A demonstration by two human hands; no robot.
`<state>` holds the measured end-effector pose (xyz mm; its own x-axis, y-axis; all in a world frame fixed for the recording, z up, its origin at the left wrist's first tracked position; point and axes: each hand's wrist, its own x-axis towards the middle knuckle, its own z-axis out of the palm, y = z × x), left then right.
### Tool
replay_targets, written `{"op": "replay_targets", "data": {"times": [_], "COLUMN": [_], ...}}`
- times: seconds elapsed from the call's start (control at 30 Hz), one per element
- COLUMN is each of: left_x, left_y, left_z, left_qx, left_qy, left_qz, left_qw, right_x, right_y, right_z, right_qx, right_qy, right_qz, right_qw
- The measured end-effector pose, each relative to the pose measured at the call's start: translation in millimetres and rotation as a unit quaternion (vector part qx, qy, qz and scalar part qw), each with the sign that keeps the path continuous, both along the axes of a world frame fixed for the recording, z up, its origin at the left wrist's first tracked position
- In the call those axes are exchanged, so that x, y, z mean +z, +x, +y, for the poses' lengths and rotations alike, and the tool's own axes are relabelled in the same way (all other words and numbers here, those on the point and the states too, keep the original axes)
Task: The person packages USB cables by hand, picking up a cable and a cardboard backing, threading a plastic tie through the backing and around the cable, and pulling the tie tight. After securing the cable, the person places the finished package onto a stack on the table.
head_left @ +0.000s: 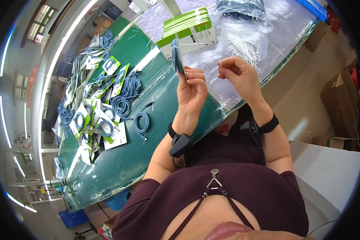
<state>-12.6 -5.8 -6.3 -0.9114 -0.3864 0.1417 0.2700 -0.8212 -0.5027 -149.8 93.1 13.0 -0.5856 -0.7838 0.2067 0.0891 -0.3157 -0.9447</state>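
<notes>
My left hand [193,90] is closed, its thumb and fingers pinching a coiled blue cable [176,58] seen nearly edge-on. The coil stands up above the fingertips, over the tabletop. To its right, my right hand [241,76] hangs in the air with thumb and forefinger drawn together; whether a thin thing is between them is too small to tell. Just beyond both hands stands a stack of green-and-white packaging cards [190,28]. Behind the right hand, thin white cable ties [244,46] lie in a clear plastic bag.
A large pile of blue cables on cards [104,120] spreads over the green tabletop [112,176] at left. One loose coil [141,123] lies nearer me. More cables in clear plastic [242,8] sit at the far side. Cardboard boxes [340,108] stand on the floor at right.
</notes>
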Motion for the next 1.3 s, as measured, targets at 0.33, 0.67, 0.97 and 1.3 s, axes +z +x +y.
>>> {"op": "replay_targets", "data": {"times": [0.33,0.67,0.97,1.3], "left_x": [6,10,14,14], "left_y": [-5,-2,-2,-1], "left_z": [1,3,5,6], "left_qx": [-0.004,-0.012,-0.005,-0.012], "left_qy": [-0.049,-0.061,-0.061,-0.048], "left_qz": [0.109,0.121,0.091,0.081], "left_qw": [0.993,0.991,0.994,0.995], "right_x": [41,42,42,40], "right_y": [25,27,27,25], "right_z": [11,10,7,6], "right_qx": [-0.109,-0.092,-0.088,-0.085], "right_qy": [-0.113,-0.11,-0.126,-0.115], "right_qz": [0.427,0.435,0.438,0.431], "right_qw": [0.891,0.889,0.886,0.891]}}
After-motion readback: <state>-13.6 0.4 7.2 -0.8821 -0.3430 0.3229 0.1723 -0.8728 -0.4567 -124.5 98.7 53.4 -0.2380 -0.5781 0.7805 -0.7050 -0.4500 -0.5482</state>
